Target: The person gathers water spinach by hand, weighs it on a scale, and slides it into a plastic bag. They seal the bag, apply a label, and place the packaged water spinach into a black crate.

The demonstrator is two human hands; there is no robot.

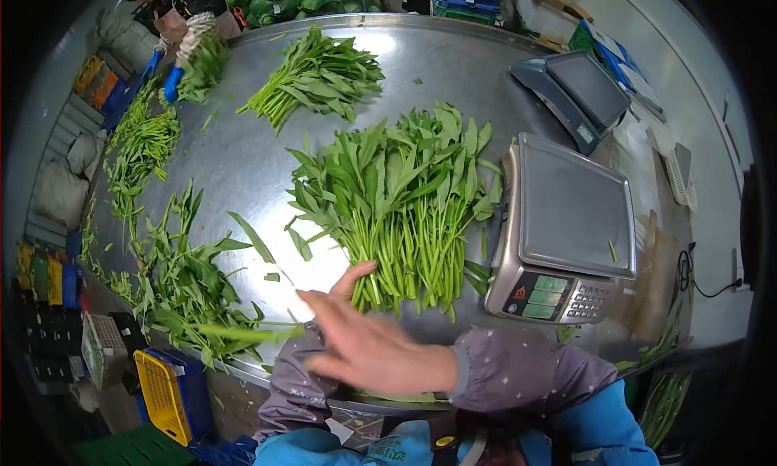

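Observation:
A wide bunch of leafy green stalks point(396, 191) lies on the metal table, leaves away from me and cut stems towards me. My left hand point(350, 283) grips the left edge of its stems; the rest of this hand is hidden behind my right hand. My right hand point(376, 354) crosses over my left wrist, slightly blurred, with its fingers stretched out and apart. Just left of its fingertips is a blurred green stalk point(243, 333), apart from the hand. A loose heap of greens point(194, 284) lies on the left.
Right of the bunch stands a weighing scale point(575, 207), with a second scale point(571, 97) behind it. Another bunch point(320, 77) lies at the back of the table. A co-worker in blue gloves point(173, 84) handles greens at the back left. A yellow crate point(162, 393) stands below left.

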